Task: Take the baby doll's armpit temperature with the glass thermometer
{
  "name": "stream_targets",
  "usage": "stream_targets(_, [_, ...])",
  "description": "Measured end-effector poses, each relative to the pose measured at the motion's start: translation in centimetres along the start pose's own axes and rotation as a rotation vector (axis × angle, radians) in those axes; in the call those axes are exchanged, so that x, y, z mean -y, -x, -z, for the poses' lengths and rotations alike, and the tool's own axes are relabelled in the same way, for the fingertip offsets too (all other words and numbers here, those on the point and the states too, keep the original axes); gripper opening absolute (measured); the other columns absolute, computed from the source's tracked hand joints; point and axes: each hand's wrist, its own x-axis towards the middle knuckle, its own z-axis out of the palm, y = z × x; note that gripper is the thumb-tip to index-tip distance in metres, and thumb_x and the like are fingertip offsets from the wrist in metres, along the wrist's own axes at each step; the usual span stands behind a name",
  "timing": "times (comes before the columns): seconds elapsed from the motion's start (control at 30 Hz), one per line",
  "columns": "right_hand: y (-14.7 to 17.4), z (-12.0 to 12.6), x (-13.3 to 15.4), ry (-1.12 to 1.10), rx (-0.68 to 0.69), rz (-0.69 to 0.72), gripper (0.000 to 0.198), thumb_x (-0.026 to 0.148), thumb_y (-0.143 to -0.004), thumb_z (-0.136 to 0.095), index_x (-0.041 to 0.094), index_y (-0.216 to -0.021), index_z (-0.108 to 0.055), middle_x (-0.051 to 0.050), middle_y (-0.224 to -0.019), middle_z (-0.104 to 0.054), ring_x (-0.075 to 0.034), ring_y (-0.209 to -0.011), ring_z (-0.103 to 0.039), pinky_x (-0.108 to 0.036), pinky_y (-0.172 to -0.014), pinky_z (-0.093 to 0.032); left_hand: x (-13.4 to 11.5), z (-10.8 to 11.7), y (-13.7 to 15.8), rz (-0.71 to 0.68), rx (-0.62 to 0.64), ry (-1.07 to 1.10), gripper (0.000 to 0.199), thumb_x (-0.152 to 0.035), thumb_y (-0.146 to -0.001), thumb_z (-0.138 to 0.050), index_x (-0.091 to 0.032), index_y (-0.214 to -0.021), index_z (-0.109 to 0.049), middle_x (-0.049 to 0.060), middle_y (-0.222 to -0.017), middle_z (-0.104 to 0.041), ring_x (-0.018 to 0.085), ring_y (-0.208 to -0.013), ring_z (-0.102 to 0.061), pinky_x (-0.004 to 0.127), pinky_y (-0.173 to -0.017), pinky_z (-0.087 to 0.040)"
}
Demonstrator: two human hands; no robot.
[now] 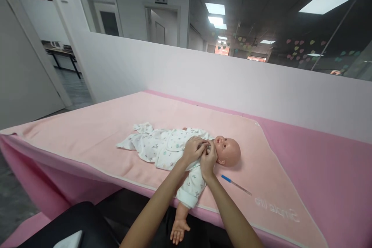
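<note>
Doll's shirt (172, 151), apparently mid-adjustment near the head (229, 152), under left hand (193, 149) and right hand (208, 160), both curled; cannot tell whether gripping. Next: fingertip precision.

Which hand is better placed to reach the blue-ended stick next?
Probably the right hand: it is nearer the blue-ended stick, while the left hand would likely have to cross the right arm.
</note>
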Motion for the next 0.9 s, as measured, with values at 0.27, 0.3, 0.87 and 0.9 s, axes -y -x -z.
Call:
stream_targets(0.27, [-0.11,0.13,0.05,0.064,-0.023,0.042,0.032,0.013,-0.077,-0.035,0.015,-0.101,-0.056,-0.01,-0.098,-0.063,-0.018,-0.091,-0.057,-0.03,-0.082,-0.045,0.16,-0.38,-0.18,-0.062,0.033,-0.062,0.025,-0.018,-0.077,-0.038,-0.02,-0.082,-0.062,0.003,-0.085,-0.06,0.017,-0.083,-0.051,0.031,-0.079,-0.037])
stream_targets(0.3, [-0.11,0.13,0.02,0.073,-0.03,0.048,0.033,0.013,-0.077,-0.034,0.015,-0.102,-0.055,-0.01,-0.099,-0.062,-0.017,-0.091,-0.057,-0.03,-0.083,-0.044,0.11,-0.43,-0.1,-0.056,0.029,-0.07,0.025,-0.018,-0.077,-0.037,-0.02,-0.081,-0.062,0.003,-0.086,-0.06,0.017,-0.084,-0.051,0.031,-0.08,-0.037])
stream_targets(0.87, [-0.3,0.34,-0.41,0.089,-0.024,0.135,0.029,0.013,-0.078,-0.037,0.013,-0.1,-0.055,-0.01,-0.096,-0.061,-0.017,-0.091,-0.056,-0.029,-0.084,-0.043,0.05,-0.05,0.56,0.092,-0.021,0.129,0.03,-0.013,-0.071,-0.05,-0.023,-0.092,-0.068,-0.001,-0.092,-0.068,0.015,-0.088,-0.058,0.028,-0.085,-0.041])
stream_targets(0.9, [-0.3,0.3,-0.45,0.085,-0.03,0.144,0.029,0.013,-0.078,-0.037,0.013,-0.1,-0.055,-0.009,-0.095,-0.061,-0.017,-0.09,-0.056,-0.029,-0.083,-0.043,0.01,-0.05,0.58,0.093,-0.03,0.144,0.03,-0.012,-0.07,-0.05,-0.023,-0.091,-0.068,-0.001,-0.091,-0.068,0.015,-0.087,-0.058,0.028,-0.085,-0.041])
